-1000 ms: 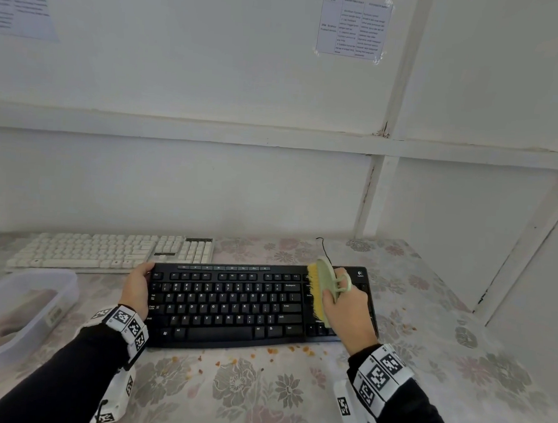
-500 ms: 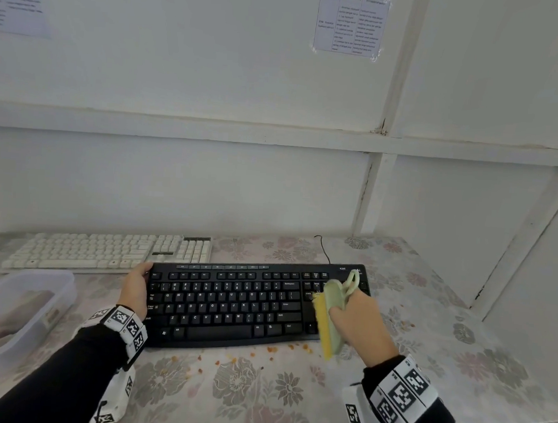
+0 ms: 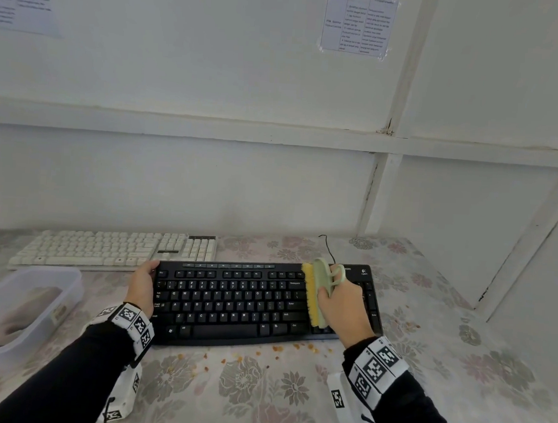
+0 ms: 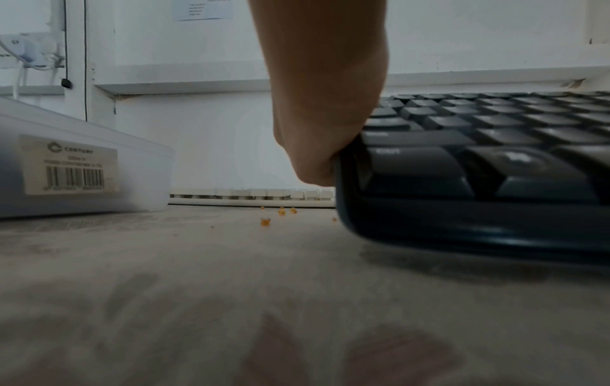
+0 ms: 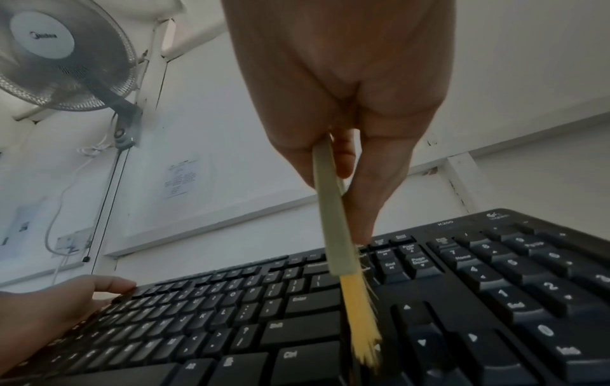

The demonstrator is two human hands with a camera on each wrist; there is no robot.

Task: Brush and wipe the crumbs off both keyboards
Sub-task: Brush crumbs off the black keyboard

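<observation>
White panelled walls [image 3: 213, 86] carry taped papers [image 3: 357, 23] and a mounted fan [image 5: 63, 54].

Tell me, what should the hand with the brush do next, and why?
Probably sweep the brush toward the near edge of the black keyboard: its bristles rest on the keys, the left hand steadies the keyboard, and crumbs already lie there.

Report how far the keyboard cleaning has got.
Done: crumbs already lie on the tablecloth in front of the black keyboard. In hand: the right hand holds the brush on its keys while the left hand steadies its end. Left: the white keyboard, and any wiping.
</observation>
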